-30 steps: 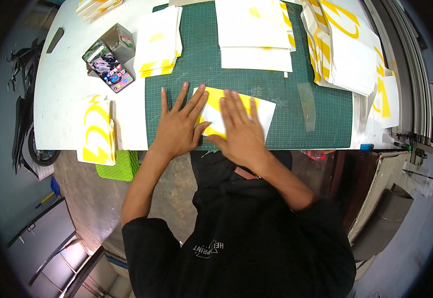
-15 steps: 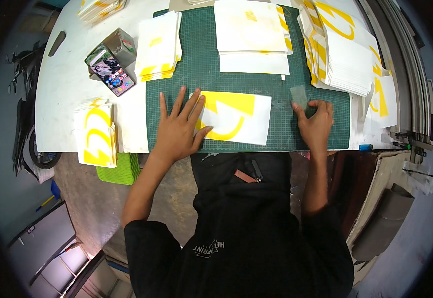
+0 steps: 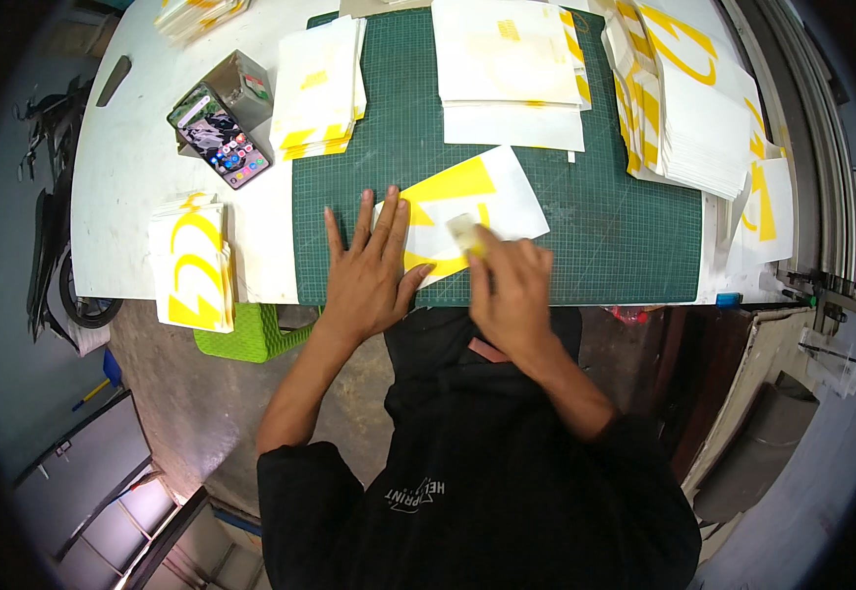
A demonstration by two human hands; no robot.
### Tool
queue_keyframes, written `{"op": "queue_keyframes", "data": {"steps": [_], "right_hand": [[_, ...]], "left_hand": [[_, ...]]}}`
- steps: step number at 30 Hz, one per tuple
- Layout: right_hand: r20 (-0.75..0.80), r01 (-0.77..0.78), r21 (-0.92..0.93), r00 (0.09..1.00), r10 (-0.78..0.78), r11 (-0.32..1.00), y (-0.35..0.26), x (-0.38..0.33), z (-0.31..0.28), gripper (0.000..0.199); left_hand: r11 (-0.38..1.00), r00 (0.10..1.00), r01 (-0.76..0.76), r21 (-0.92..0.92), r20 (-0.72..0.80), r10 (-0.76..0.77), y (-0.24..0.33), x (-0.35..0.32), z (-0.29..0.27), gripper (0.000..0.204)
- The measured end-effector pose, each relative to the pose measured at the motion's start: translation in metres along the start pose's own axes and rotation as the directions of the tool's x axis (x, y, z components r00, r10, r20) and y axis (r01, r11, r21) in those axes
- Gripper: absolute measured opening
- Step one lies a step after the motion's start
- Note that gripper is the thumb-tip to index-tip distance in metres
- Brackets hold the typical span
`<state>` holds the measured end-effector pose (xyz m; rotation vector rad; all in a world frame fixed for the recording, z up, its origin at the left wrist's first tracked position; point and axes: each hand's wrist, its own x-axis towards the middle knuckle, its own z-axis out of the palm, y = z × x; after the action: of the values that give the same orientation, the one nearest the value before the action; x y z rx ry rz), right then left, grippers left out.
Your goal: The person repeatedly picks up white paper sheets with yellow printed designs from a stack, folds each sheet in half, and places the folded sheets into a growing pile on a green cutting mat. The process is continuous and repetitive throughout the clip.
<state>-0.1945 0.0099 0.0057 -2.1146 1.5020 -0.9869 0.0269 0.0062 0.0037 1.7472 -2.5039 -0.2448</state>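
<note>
While left hand [image 3: 369, 275] lies spread on white-and-yellow rectangular paper [image 3: 438, 232], I see right hand [image 3: 513, 285] pinching small pale flat scraper [image 3: 462, 230] over it; paper on green gridded mat [image 3: 629, 246], near side.

L hand [image 3: 369, 275] flat & spread on L end of yellow-&-white sheet [image 3: 434, 208]; R hand [image 3: 513, 290] pinching sm. pale strip [image 3: 463, 231], blurred, over same sheet. Green mat [image 3: 634, 236] under sheet. Phone [image 3: 219, 136] up-L of L hand, yellow-white bundle [image 3: 192, 265] L of same hand; white stack [image 3: 507, 54] beyond R hand.
</note>
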Motion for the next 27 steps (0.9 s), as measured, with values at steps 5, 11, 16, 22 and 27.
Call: {"op": "queue_keyframes", "data": {"steps": [5,11,16,22,27], "right_hand": [[0.057,0.135,-0.099,0.99,-0.13,0.986,0.001,-0.002,0.018,0.039],[-0.16,-0.135,-0.293,0.983,0.091,0.946,0.081,0.023,-0.052,0.034],[-0.089,0.198,-0.136,0.973,-0.211,0.971,0.015,0.042,0.01,0.036],[0.053,0.163,-0.243,0.987,-0.154,0.956,0.037,0.065,0.031,0.041],[-0.1,-0.183,-0.208,0.981,0.165,0.961,0.108,0.084,-0.032,0.041]], "left_hand": [[1.0,1.0,0.015,-0.007,-0.003,-0.015,-0.002,0.003,0.001,0.088],[0.999,1.0,0.029,0.026,-0.007,-0.029,-0.002,0.001,0.0,0.095],[0.999,0.999,0.047,0.014,-0.013,-0.046,-0.005,0.006,-0.002,0.107],[0.998,0.998,0.055,-0.014,-0.022,-0.056,-0.007,0.004,0.001,0.118],[0.998,0.998,0.054,-0.017,-0.019,-0.054,-0.007,0.004,0.0,0.118]]}}
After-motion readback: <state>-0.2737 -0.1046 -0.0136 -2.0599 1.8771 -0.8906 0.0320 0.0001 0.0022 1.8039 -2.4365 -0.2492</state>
